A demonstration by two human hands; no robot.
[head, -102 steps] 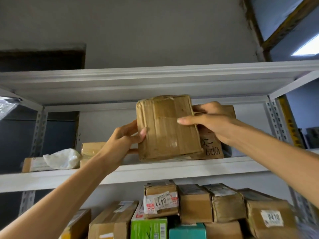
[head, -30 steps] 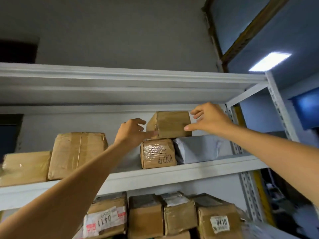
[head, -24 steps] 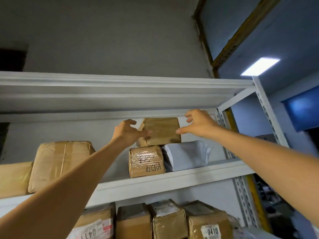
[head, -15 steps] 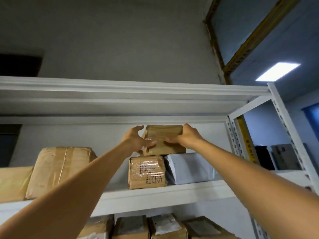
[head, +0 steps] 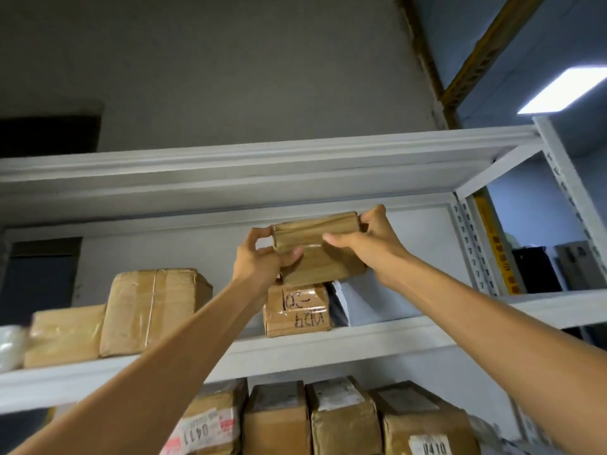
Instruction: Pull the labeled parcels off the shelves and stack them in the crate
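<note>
**Top parcel leaves the stack**

The fingers point(head: 331, 238) of both hands curl around one brown parcel point(head: 315, 244), the left hand point(head: 259, 261) at its left end and the right hand point(head: 368, 247) at its right end. Half a second ago it lay flat on the marked box point(head: 297, 311). Now it is raised and tipped, so the pull has begun. On this shelf point(head: 361, 336) I count three more brown parcels, including the marked box, and one grey bag point(head: 341, 303). Four boxes point(head: 341, 418) show below. The crate is not in view.
</note>
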